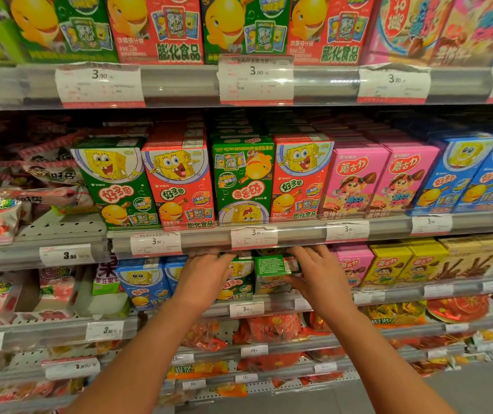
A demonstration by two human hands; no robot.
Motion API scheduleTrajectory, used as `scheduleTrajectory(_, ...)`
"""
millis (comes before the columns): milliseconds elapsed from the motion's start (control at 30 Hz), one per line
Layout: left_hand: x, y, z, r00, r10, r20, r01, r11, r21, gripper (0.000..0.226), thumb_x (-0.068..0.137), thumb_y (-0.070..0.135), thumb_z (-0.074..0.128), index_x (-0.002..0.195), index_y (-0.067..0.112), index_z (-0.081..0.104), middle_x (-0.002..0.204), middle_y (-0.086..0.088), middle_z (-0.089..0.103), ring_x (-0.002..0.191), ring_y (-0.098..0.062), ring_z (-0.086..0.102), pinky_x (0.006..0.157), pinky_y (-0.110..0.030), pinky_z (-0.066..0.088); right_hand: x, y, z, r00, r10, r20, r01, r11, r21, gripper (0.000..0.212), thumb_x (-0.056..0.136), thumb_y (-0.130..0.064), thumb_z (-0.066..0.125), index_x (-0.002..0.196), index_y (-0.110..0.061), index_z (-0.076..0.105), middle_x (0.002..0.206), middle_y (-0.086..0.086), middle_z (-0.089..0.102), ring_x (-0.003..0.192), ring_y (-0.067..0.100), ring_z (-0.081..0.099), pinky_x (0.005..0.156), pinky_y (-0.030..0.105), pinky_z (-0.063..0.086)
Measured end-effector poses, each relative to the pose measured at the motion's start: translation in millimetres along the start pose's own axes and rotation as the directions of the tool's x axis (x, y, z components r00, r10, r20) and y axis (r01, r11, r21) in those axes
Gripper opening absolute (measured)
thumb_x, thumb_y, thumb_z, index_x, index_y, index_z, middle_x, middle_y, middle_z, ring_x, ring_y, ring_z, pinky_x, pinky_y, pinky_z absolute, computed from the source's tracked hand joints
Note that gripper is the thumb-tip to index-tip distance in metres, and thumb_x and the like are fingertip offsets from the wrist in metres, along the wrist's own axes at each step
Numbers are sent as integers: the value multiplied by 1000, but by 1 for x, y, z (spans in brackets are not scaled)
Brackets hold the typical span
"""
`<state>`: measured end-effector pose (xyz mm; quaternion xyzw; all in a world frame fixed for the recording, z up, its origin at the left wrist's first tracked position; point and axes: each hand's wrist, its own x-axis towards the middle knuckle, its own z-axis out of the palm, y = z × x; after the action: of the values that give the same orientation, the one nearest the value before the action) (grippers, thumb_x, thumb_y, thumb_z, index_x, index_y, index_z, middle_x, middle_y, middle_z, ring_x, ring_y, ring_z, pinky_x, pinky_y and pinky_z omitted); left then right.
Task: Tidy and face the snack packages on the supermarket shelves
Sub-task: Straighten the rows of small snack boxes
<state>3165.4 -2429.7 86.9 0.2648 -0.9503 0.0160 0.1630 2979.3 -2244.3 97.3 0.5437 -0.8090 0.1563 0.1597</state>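
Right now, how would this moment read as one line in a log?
stage: facing third shelf | left hand: on upright green box | right hand: gripping tilted green box | upside-down green box: untouched

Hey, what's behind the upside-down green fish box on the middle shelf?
Behind the upside-down green box, more green box tops run back in a row. How many there are and whether they are also inverted cannot be seen: the front box covers their faces and the shelf back is dark.

top-rail price tags [255, 80]: 3.90, 3.90, 3.80 | red box [179, 186]: 好多鱼, 膨化食品 | pink box [354, 182]: 蘑古力 | middle-rail tag [254, 236]: 3.90 | left bag [57, 174]: 旺仔
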Motion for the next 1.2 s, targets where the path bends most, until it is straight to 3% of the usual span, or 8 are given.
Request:
scheduleTrajectory(233, -26, 5, -1, 983, -45, -179, 39, 999, -37, 49, 86, 32, 73, 132, 20, 62, 129, -9, 62, 113, -36, 59, 93, -51, 50, 9, 4, 6, 1000, -8, -21, 6, 996, -93, 54, 66, -38, 92, 113, -21, 71, 109, 2, 72, 100, 34, 64, 77, 43, 49)
scheduleTrajectory(333, -58, -5, 7, 938, -104, -331, 60, 988, -141, 43, 90, 30, 59, 131, 15, 63, 134, -10, 57, 124, -33, 50, 103, -53, 46, 18, 7, 5, 1000, -26, 0, 25, 997, -74, 50, 65, -34, 93, 110, -21, 74, 104, 4, 75, 93, 36, 68, 72, 41, 51)
scheduleTrajectory(433, -92, -22, 13, 888, -264, -376, 168, 948, -270, 43, 91, 32, 51, 129, 15, 64, 141, -7, 52, 132, -32, 44, 109, -50, 40, 28, 16, 2, 997, -25, 75, 26, 999, -22, 38, 78, -39, 84, 112, -23, 74, 102, 5, 76, 91, 36, 71, 72, 40, 54)
scheduleTrajectory(600, -121, -46, 5, 731, -615, -295, 436, 754, -492, 52, 92, 19, 65, 142, 17, 48, 150, -4, 39, 137, -29, 36, 105, -57, 44, 37, 21, 0, 988, -39, 150, 33, 999, 39, 30, 90, -47, 69, 110, -25, 65, 98, -2, 74, 91, 25, 70, 68, 33, 51)
scheduleTrajectory(733, -122, -55, 1, 627, -762, -160, 505, 554, -662, 69, 92, 19, 66, 149, 31, 31, 150, -1, 40, 129, -24, 45, 95, -41, 43, 24, 30, 1, 989, -116, 93, 119, 992, -32, 46, 81, -36, 80, 121, -19, 65, 94, 4, 75, 81, 32, 70, 62, 34, 49)
scheduleTrajectory(867, -116, -61, 2, 613, -787, -71, 453, 424, -785, 63, 94, 23, 66, 147, 35, 33, 138, 12, 49, 110, -12, 57, 91, -41, 45, 12, 60, 1, 999, -26, 42, 29, 996, -84, 49, 76, -28, 87, 119, -13, 70, 96, 14, 74, 84, 41, 68, 69, 44, 54)
scheduleTrajectory(1000, -112, -72, 8, 584, -812, 3, 470, 335, -817, 54, 96, 30, 65, 143, 35, 39, 142, 7, 53, 131, -19, 49, 104, -49, 41, 12, 69, 3, 998, -1, 69, 6, 997, -74, 38, 79, -29, 85, 113, -16, 74, 95, 12, 75, 85, 40, 68, 74, 45, 54)
scheduleTrajectory(1200, -111, -83, 26, 576, -814, 77, 483, 263, -835, 53, 97, 32, 64, 145, 31, 41, 143, 4, 55, 130, -24, 53, 106, -49, 41, 19, 83, 3, 984, 18, 177, -46, 987, 157, 34, 84, -21, 81, 116, -21, 72, 100, -3, 76, 90, 19, 71, 72, 27, 51)
